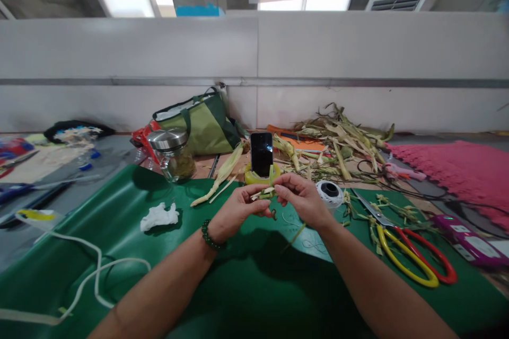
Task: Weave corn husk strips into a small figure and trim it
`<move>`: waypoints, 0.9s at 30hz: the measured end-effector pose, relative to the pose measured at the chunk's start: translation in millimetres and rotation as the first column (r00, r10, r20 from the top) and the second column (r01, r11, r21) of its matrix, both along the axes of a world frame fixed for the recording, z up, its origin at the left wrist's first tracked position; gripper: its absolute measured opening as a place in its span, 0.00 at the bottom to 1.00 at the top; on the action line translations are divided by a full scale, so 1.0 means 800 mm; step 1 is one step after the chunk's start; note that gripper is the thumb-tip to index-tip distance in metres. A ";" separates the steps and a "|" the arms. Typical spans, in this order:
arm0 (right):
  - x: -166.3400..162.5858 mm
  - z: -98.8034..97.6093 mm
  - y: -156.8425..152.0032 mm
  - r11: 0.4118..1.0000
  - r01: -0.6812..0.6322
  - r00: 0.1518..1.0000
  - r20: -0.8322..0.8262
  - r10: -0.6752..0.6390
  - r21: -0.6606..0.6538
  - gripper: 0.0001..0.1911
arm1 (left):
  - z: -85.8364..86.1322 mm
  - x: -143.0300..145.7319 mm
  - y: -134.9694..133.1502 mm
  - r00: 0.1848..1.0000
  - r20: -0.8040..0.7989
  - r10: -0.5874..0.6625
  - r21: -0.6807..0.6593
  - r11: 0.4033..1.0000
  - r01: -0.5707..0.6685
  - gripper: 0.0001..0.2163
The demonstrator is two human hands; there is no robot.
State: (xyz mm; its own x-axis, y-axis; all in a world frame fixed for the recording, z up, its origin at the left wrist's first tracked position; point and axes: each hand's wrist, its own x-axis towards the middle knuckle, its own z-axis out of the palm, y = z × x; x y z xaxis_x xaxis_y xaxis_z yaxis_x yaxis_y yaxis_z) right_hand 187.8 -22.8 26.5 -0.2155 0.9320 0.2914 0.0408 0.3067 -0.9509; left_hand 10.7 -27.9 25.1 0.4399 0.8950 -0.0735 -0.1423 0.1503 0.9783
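Observation:
A small folded piece made of pale green corn husk strips (264,194) is between my two hands, above the green mat (238,286). My left hand (238,206), with a dark bead bracelet at its wrist, is closed on the piece from the left. From the right, the fingertips of my right hand (296,196) pinch the same husk. One strip end stands upright there, and another long strip (295,238) hangs below my right hand. Just behind the hands, a phone (261,152) leans upright at a yellow tape roll (254,177). My fingers partly hide the piece.
Scissors (405,254) with red and yellow handles lie at right beside knotted husk bits (405,213). A white spool (329,193) stands near my right wrist. Leftward are a crumpled tissue (159,217), a glass jar (175,156) and a white cord (97,265). Husks (342,137) pile up behind.

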 end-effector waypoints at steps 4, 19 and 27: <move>0.001 0.001 -0.001 1.000 0.010 1.000 0.014 -0.010 0.006 0.12 | 0.002 -0.007 0.002 0.997 -0.017 -0.074 -0.046 0.996 0.073 0.26; 0.007 0.008 -0.007 0.999 -0.013 0.991 0.132 0.009 0.029 0.14 | 0.008 -0.006 0.004 0.979 -0.202 0.017 0.087 0.996 0.001 0.13; 0.011 0.007 -0.003 1.000 0.026 0.994 0.109 -0.026 0.004 0.15 | 0.011 -0.013 0.003 0.977 -0.202 -0.070 0.016 0.997 0.074 0.14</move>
State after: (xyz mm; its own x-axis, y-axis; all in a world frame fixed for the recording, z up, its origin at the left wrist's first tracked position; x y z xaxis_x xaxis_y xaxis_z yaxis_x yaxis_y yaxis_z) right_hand 196.6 -24.9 31.9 -0.2223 0.9370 0.2693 0.1525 0.3063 -0.9396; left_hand 0.1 -25.8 34.2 0.4815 0.8640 -0.1469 0.0682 0.1302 0.9891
